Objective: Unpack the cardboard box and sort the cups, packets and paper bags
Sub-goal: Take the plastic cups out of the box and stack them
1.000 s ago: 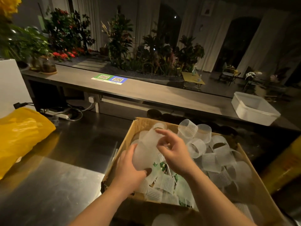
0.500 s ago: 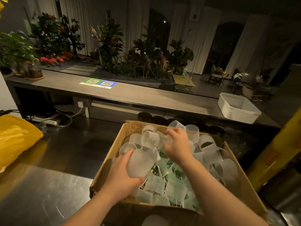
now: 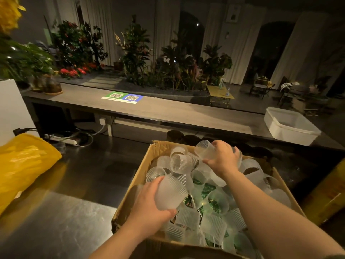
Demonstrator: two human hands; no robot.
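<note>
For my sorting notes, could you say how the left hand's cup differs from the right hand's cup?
The left hand's cup is over the cardboard box's near-left part, the right hand's cup at its far side. The left cup looks larger than the right cup. Both are frosted and ribbed.

QR-code placard [image 3: 122, 97] on counter [image 3: 177, 114], text illegible

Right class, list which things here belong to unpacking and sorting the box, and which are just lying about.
Belonging: cardboard box; loose cups; green-printed packets; left hand gripping one cup; right hand gripping another cup.
Lying about: yellow bag; white tub; QR-code sign; power strip; plants.
</note>
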